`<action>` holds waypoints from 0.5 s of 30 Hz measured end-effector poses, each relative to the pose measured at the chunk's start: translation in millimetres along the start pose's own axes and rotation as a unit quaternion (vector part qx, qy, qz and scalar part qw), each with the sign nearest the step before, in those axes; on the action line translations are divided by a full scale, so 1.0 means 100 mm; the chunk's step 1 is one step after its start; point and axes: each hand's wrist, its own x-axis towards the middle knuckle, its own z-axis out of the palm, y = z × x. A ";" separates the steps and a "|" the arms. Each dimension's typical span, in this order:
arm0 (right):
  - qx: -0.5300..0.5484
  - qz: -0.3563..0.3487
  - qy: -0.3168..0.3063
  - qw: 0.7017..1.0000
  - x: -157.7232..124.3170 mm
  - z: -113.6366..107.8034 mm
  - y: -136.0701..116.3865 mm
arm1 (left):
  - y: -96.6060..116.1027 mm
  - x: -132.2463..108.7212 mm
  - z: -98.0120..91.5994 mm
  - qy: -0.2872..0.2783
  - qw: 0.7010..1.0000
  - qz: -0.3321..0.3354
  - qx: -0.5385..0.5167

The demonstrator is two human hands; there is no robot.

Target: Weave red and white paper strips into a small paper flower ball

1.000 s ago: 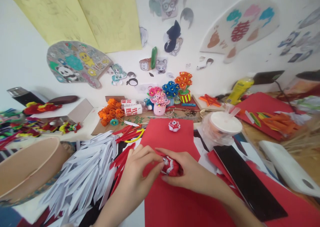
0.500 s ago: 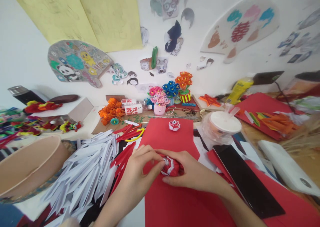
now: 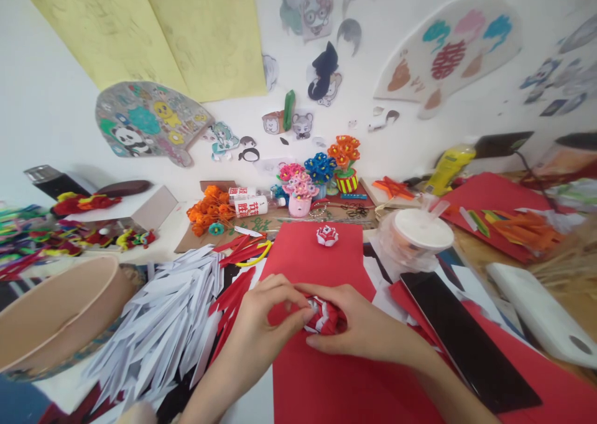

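Observation:
Both hands meet over a red paper sheet [image 3: 326, 380] in front of me. My right hand [image 3: 368, 327] cups a small red and white folded paper flower [image 3: 324, 317], fingers curled round it. My left hand [image 3: 265, 331] pinches the flower's left edge with thumb and fingertips. A finished red and white paper flower [image 3: 327, 235] sits on the same sheet farther back. A pile of white folded paper strips [image 3: 163, 324] and some red strips [image 3: 233, 290] lie just left of my left hand.
A black tablet [image 3: 461, 337] lies right of my hands. Behind it stands a lidded white cup in plastic wrap [image 3: 415, 234]. A tan round box [image 3: 56, 312] is at the left. Paper flower pots [image 3: 317, 175], glue bottles [image 3: 249, 205] and orange flowers [image 3: 209, 209] line the wall.
Both hands have stayed on the flower, with only small finger shifts; my view has drifted slightly.

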 end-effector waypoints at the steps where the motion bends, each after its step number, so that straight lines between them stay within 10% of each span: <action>1: 0.000 0.001 0.000 1.000 0.00 0.00 0.00 | 0.00 0.00 0.00 0.002 1.000 0.002 0.002; 15: 0.025 -0.007 -0.001 1.000 0.01 0.00 0.00 | -0.03 -0.07 0.04 0.017 0.980 0.095 0.172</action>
